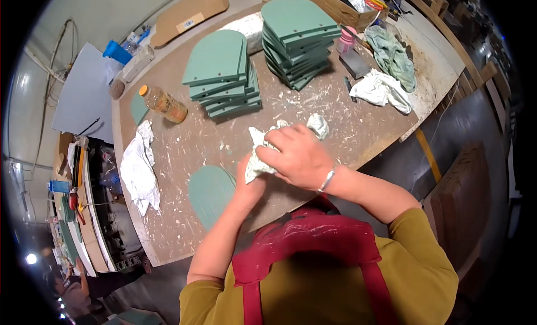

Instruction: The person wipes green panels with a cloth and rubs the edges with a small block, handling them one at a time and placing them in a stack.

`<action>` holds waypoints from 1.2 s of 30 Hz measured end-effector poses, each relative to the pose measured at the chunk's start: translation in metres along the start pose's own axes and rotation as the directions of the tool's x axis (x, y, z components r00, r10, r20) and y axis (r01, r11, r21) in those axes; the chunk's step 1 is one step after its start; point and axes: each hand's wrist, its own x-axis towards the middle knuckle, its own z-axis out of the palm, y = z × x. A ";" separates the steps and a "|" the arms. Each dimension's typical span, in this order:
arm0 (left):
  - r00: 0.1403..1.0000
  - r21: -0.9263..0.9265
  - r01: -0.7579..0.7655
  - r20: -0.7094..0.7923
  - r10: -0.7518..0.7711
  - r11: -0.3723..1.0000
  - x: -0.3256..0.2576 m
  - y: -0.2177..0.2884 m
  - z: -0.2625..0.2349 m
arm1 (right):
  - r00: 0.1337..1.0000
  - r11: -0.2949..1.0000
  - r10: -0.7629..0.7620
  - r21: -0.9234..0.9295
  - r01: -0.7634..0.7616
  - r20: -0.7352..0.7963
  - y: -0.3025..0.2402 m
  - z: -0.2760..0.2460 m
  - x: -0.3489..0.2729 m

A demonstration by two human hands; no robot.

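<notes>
A crumpled white cloth (255, 164) is bunched up between my two hands, above the near part of the worktable. My right hand (299, 156) lies over it with the fingers curled into the fabric. Lower and to the left, my left hand (250, 182) is closed on the cloth's underside, its fingers mostly hidden. A whitish wad of cloth (318, 126) shows just beyond my right hand; whether it joins the held cloth I cannot tell. Close to my left forearm lie green round-ended panels (210, 191). Farther back rise two stacks of similar panels, the left stack (217, 59) and the taller right stack (299, 23).
The scuffed brown worktable (179, 230) carries a bottle with an orange cap (163, 104), a white rag (140, 168) at left, and another white rag (383, 90) at right. Near that lie a greenish rag (391, 53), a dark block (354, 63) and a pink container (346, 39).
</notes>
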 end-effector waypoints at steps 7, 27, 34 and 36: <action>0.987 -0.118 0.156 -0.004 -0.158 0.981 -0.011 -0.019 -0.014 | 0.634 0.261 0.770 0.869 -0.421 0.076 0.058 0.070 -0.025; 0.999 -0.016 0.013 -0.047 -0.014 1.000 0.005 0.017 -0.033 | 0.755 0.427 0.655 0.809 -0.405 0.031 0.049 0.082 -0.015; 0.954 -0.551 0.109 -0.176 -0.243 0.827 -0.021 -0.006 -0.068 | 0.627 0.185 0.750 0.844 -0.504 0.210 0.052 0.110 -0.026; 0.950 -0.421 0.175 -0.165 -0.265 0.890 -0.028 -0.002 -0.083 | 0.692 0.279 0.687 0.800 -0.532 0.221 0.045 0.092 -0.014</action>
